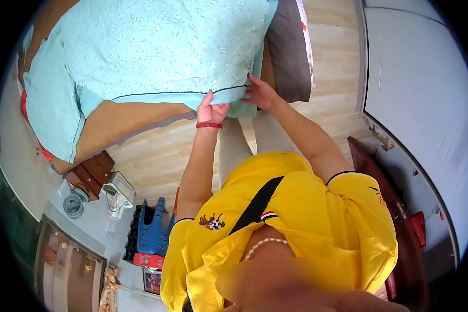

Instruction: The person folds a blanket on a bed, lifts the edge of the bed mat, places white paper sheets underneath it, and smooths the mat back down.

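Note:
A light blue quilt (156, 47) with a white floral print and dark piping is spread over a bed. My left hand (212, 110), with a red bangle at the wrist, pinches the quilt's near edge, thumb on top and fingers curled below. Close by on the right, my right hand (262, 94) holds the same edge near its corner, thumb above the cloth. Its fingertips are partly tucked against the fabric. Below the edge, a brown bed sheet (119, 119) shows at the bed's side.
Grey bedding (292, 62) lies right of the quilt. A wardrobe-like pale panel (416, 67) stands at the far right. A brown box (91, 171), a glass jar (73, 206) and a blue plastic item (152, 229) sit at the lower left. Pale wooden floor (156, 156) runs beside the bed.

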The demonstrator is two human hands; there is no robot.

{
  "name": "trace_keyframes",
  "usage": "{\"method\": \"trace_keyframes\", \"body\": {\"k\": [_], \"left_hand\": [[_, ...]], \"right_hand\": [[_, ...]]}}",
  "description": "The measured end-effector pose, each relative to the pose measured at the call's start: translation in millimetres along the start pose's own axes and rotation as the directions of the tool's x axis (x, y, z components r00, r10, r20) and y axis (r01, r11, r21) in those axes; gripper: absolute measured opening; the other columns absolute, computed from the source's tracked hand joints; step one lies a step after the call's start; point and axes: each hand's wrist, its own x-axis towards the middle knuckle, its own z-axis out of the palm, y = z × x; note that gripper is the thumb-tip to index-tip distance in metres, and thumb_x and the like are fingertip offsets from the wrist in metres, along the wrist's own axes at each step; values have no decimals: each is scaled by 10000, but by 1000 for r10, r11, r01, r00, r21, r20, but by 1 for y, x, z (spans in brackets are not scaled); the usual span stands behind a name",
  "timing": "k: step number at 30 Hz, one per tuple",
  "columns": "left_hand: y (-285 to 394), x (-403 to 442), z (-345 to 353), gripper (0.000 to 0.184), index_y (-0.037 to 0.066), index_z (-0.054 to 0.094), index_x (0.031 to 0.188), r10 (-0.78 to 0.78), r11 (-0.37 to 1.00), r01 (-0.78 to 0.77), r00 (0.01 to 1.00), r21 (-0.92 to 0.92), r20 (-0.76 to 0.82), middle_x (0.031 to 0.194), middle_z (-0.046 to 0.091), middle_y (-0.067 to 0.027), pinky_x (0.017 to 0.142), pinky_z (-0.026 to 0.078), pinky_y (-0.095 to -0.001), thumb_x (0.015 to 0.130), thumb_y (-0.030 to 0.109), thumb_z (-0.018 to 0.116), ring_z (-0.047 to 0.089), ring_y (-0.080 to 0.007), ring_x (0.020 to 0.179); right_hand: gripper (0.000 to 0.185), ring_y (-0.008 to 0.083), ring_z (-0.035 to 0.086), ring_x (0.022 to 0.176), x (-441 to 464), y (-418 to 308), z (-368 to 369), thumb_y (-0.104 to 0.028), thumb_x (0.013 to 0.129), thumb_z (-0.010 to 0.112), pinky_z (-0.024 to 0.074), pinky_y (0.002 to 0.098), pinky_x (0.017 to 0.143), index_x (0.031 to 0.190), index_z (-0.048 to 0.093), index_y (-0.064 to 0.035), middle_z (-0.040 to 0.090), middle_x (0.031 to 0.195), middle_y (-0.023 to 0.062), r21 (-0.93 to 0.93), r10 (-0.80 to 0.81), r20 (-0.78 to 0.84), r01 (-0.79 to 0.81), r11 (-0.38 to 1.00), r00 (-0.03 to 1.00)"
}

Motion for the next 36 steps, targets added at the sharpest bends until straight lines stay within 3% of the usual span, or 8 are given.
{"method": "trace_keyframes", "body": {"k": [3,6,11,15,17,24,32,36], "left_hand": [[3,-24,-26,301,47,488,1078,-90,988,85,995,130,31,1035,576,-111,733,480,-374,853,247,496,575,-247,896],[-13,-35,-57,293,59,465,1087,-90,944,138,982,299,-168,1027,570,-117,739,475,-405,858,240,493,567,-267,902],[-9,-27,-93,301,58,424,1116,-9,898,182,919,402,-395,1041,537,-136,700,489,-426,871,225,476,546,-280,903],[-9,-36,-105,357,77,449,1102,-49,786,281,916,550,-398,1122,499,-120,783,439,-461,850,322,504,494,-283,1015],[-9,-39,-107,393,77,451,1100,-122,747,350,908,566,-400,1138,488,-119,795,427,-475,841,367,510,480,-284,1033],[-57,-32,-69,627,74,423,1147,-431,805,511,853,301,-296,1115,498,-121,881,333,-518,758,555,524,441,-271,1053],[-59,-106,-88,398,49,399,1214,18,956,68,957,284,-290,1136,504,-89,899,377,-407,837,113,511,478,-265,1034],[-31,-161,-216,383,69,435,1170,101,963,66,812,261,-575,1084,526,-91,788,433,-491,808,100,554,519,-278,964]], "right_hand": [[546,212,462,1031,-4,34,5,-315,726,653,375,496,814,1185,440,-110,485,1149,83,90,-128,103,119,989,986],[536,220,509,964,-21,58,-10,-281,719,642,406,429,794,1156,442,-43,531,1074,117,-284,-246,-254,171,943,935],[436,254,566,822,-14,85,-20,-242,697,650,432,346,776,997,531,52,582,947,176,-878,-603,-443,-184,443,663],[405,242,575,776,9,108,-36,-250,686,667,471,351,657,922,562,62,598,886,161,-818,-687,-552,-144,557,472],[433,222,585,695,5,105,-27,-266,680,675,472,334,519,906,549,81,605,823,145,-419,-319,-571,66,906,756],[383,191,583,560,-45,77,39,-317,706,652,457,319,474,897,572,5,601,757,112,-610,-398,-409,79,789,821],[341,138,568,564,-89,46,25,-343,762,597,461,266,499,847,585,-13,599,688,82,-784,123,146,39,620,982],[291,187,604,675,-55,-20,-26,-287,795,550,470,301,579,851,588,-4,623,757,103,-825,-259,-134,37,564,956]]}}
